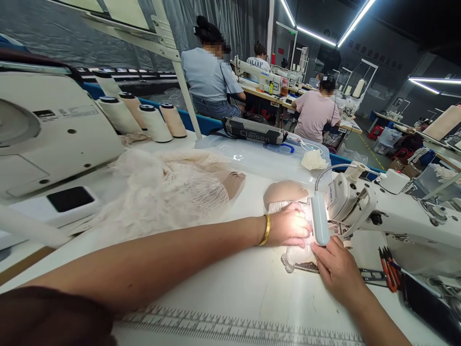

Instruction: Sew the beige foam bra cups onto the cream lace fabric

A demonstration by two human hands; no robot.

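Head view: we see left hand (291,226) open, palm-down on curved beige-and-white lace fabric (286,192), likely steadying it; right hand (337,269) at its edge, pinch unclear. Fabric's well inside the white surface (230,281)'s near edge.

The white table (230,271) carries piled lace (173,190), a beige fabric piece (285,191), orange-handled snips (387,270) and thread cones (155,124).

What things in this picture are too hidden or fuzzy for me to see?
All in the head view:
The needle area of the sewing machine: hidden behind the lamp.
Part of the cloth: covered by the left hand.
The words on the label of the white machine: too small and blurry.
The rest of the dark sleeve: cut off by the picture's edges.
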